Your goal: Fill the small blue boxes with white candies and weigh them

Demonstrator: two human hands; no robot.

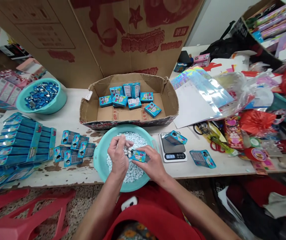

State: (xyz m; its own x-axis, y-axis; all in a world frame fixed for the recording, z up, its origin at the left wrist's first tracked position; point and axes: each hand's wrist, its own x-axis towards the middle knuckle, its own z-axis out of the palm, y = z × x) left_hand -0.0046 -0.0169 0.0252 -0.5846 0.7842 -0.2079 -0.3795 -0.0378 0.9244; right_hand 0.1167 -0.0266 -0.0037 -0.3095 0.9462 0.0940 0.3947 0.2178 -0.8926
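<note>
Over a turquoise basin [99, 166] of small pale-blue candies [134, 175], my right hand [154, 164] grips a small blue candy box [139, 155] lying on its side, its end turned left. My left hand [118, 155] is closed with curled fingers at that end; a few pale candies show between its fingers and the box. Just right of the basin, a digital scale [174, 157] with a lit display carries another blue box [176, 137] tilted on its plate. One more box [203, 158] lies on the table to the right of the scale.
Behind the basin, a low cardboard tray [129, 121] holds several blue boxes. At left are several loose boxes [72, 158], a large stack of boxes [20, 143] and a bowl [60, 100] of blue wrapped pieces. Scissors [216, 147], shiny sheets [205, 86] and packaging clutter the right.
</note>
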